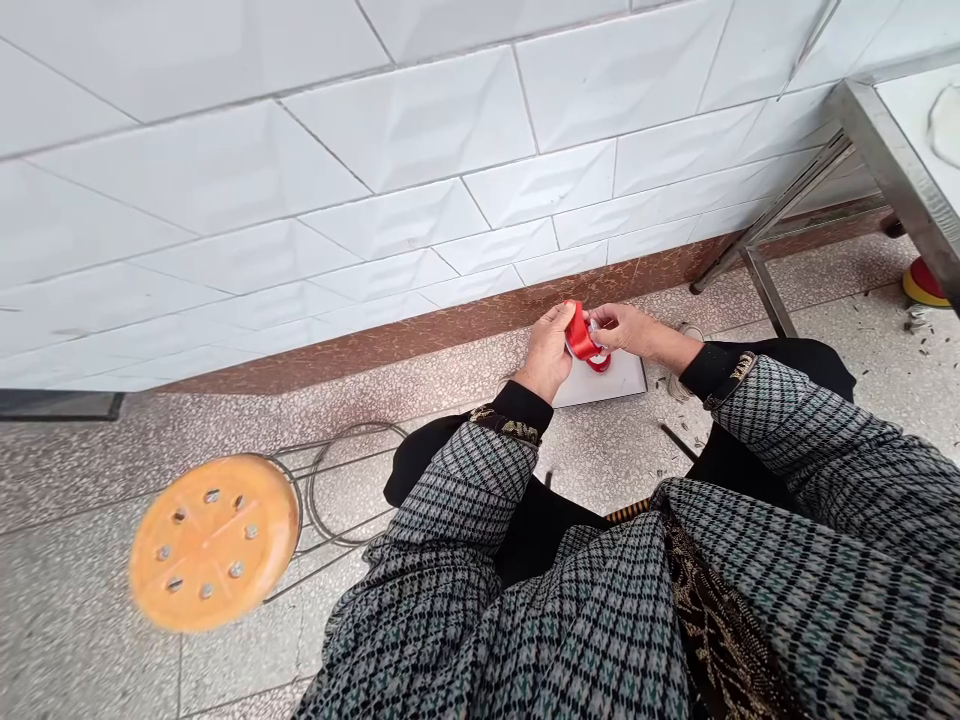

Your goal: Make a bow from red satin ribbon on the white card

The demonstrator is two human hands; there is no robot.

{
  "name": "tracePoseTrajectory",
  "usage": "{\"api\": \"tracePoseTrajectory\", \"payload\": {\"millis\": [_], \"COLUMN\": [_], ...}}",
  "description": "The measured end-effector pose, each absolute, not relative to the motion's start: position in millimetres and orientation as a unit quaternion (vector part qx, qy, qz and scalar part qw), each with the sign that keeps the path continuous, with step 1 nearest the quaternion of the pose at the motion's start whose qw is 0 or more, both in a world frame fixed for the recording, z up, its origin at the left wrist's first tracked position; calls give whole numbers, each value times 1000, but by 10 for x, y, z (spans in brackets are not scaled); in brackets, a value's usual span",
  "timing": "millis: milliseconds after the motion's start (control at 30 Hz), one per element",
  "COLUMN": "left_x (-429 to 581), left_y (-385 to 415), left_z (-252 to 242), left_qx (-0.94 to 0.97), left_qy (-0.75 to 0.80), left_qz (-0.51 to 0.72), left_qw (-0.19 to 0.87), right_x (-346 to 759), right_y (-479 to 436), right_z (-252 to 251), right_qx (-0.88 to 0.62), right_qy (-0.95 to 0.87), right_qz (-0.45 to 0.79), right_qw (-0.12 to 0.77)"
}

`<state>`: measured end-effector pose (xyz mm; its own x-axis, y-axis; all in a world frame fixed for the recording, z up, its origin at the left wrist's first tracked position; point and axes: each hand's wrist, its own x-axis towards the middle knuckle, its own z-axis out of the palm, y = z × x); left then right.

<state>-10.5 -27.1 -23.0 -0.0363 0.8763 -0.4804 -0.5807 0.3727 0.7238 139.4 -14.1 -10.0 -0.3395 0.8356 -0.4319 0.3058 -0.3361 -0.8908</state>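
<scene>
Ahead of my knees, both hands meet at a roll of shiny red ribbon (pixel 580 336). The thumb and fingers of my left hand (pixel 550 350) are closed on its left side, with the thumb at the top edge. On the other side, my right hand (pixel 619 331) pinches at the ribbon, where a small whitish bit shows by the fingertips. A loop of red ribbon (pixel 599 364) appears just below; whether it joins the roll I cannot tell. Beneath the hands, a flat white box or board (pixel 607 388) lies on the floor.
An orange round stool (pixel 214 545) with metal legs stands at the left. A metal-framed table (pixel 889 160) is at the upper right, with a red and yellow object (pixel 924 283) below it. The white tiled wall (pixel 420 130) rises ahead. Small dark scraps litter the speckled floor (pixel 847 400).
</scene>
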Motion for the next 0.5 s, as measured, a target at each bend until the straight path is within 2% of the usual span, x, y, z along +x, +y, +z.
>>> {"api": "tracePoseTrajectory", "payload": {"millis": [200,500], "left_x": [-146,-111], "left_y": [-226,-188], "left_z": [-204,-282], "left_qx": [168,280], "left_qy": [466,545], "left_qz": [531,577], "left_qw": [687,540], "right_x": [1428,1405], "right_y": [-124,-114], "right_z": [-85,-49], "right_qx": [-525,-563], "right_qy": [-554,-546], "right_qz": [611,581], "right_qw": [209,216]}}
